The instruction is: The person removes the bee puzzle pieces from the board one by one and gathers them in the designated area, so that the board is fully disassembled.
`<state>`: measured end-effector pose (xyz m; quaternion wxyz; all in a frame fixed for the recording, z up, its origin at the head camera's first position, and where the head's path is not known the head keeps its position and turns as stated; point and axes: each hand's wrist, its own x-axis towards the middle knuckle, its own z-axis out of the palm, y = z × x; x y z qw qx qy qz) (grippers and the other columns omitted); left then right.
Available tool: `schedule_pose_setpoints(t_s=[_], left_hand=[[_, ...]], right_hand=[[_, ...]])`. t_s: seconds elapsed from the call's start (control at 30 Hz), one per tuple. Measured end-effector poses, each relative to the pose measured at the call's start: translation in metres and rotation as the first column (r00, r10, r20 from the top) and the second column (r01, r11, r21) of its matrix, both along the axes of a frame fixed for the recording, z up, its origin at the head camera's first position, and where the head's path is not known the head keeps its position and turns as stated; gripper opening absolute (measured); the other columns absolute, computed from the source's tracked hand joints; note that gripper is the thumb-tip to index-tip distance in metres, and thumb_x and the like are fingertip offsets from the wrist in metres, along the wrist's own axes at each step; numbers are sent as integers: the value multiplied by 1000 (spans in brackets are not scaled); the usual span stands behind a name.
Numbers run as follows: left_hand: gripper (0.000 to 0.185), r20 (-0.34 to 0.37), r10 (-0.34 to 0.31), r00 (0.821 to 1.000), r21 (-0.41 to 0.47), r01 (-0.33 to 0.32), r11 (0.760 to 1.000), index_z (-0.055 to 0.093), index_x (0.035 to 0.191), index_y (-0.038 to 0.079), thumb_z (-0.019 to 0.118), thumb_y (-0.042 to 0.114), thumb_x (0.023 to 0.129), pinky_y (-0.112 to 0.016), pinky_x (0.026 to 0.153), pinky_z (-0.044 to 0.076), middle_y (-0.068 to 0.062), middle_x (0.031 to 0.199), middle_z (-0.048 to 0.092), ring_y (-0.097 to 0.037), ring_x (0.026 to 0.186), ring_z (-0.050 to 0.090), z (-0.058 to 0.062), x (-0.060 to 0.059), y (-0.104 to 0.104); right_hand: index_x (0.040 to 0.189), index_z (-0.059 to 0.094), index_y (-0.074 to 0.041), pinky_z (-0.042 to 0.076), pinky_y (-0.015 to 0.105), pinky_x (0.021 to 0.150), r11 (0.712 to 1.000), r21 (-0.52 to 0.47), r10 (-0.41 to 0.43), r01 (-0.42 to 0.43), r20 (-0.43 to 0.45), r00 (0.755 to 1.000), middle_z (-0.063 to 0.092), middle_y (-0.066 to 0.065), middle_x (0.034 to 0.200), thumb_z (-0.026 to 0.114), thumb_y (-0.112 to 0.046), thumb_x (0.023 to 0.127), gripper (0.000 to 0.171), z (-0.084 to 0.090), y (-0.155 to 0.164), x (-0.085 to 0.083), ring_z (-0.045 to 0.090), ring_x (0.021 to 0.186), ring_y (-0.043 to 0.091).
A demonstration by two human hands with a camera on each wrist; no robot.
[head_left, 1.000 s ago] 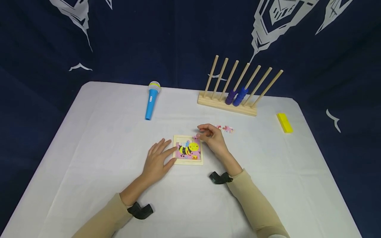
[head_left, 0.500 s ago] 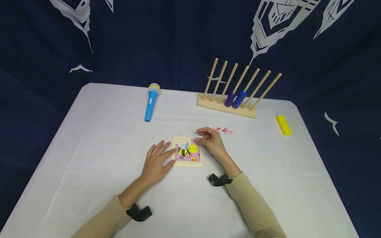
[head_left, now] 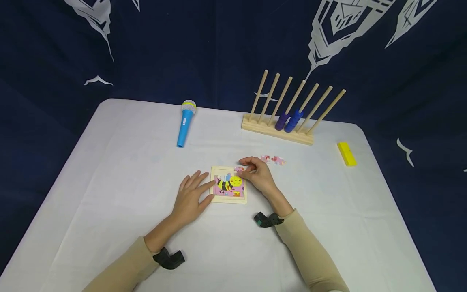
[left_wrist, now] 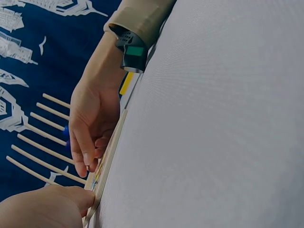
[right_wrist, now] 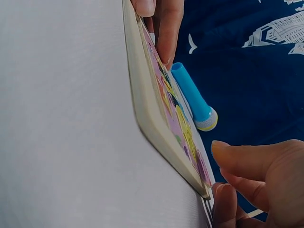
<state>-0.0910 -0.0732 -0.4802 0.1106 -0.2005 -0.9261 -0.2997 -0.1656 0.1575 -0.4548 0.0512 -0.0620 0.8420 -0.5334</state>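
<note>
On the white table lies a square wooden puzzle frame [head_left: 228, 200] with a picture puzzle [head_left: 226, 185] of a yellow and black bee on pink. My left hand [head_left: 191, 198] rests at the frame's left side with fingers spread, fingertips on its edge. At the upper right corner, my right hand [head_left: 257, 175] has bent fingers and thumb beside a small pink puzzle piece [head_left: 238, 168] that overlaps the top border. In the right wrist view, my right thumb [right_wrist: 225, 154] stands apart from the fingers below; I cannot tell whether the piece is pinched. Two loose pink pieces [head_left: 279, 160] lie beyond the right hand.
A blue toy microphone [head_left: 185, 125] lies at the back left. Toward the back right stands a wooden peg rack [head_left: 277, 134] with purple and blue beads on two pegs. A yellow block [head_left: 347, 154] is near the right table edge. A dark patterned cloth [head_left: 164, 48] hangs behind.
My right fingertips have shifted slightly left and down over the frame's corner, and more of the small pink piece shows. My left hand has stayed at the frame's left edge.
</note>
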Motion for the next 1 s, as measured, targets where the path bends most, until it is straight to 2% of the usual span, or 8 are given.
schedule_pose_setpoints(t_s=[0.27, 0.6, 1.0], left_hand=[[38, 12, 5, 1000, -11, -5, 1000, 59, 117, 16, 61, 27, 81, -52, 104, 14, -10, 134, 44, -28, 131, 26, 1, 0, 0], [38, 3, 3, 1000, -3, -3, 1000, 60, 116, 15, 62, 26, 81, -54, 102, 15, -11, 133, 44, -31, 130, 27, 0, 0, 1], [37, 15, 6, 1000, -5, -6, 1000, 60, 116, 15, 62, 26, 81, -53, 103, 13, -11, 133, 45, -30, 130, 27, 2, 0, 2]], right_hand=[[102, 64, -12, 42, 25, 66, 990, 134, 54, -44, -67, 996, 55, 5, 93, 73, -9, 70, 34, -2, 1, 1, 51, 74, 17], [99, 65, -12, 41, 24, 64, 982, 183, 67, -48, -98, 993, 54, 5, 87, 73, -9, 71, 30, -2, 2, 2, 50, 72, 16], [101, 66, -12, 40, 24, 64, 972, 228, 94, -63, -128, 987, 55, 3, 88, 71, -10, 73, 28, -2, 2, 2, 50, 73, 13]])
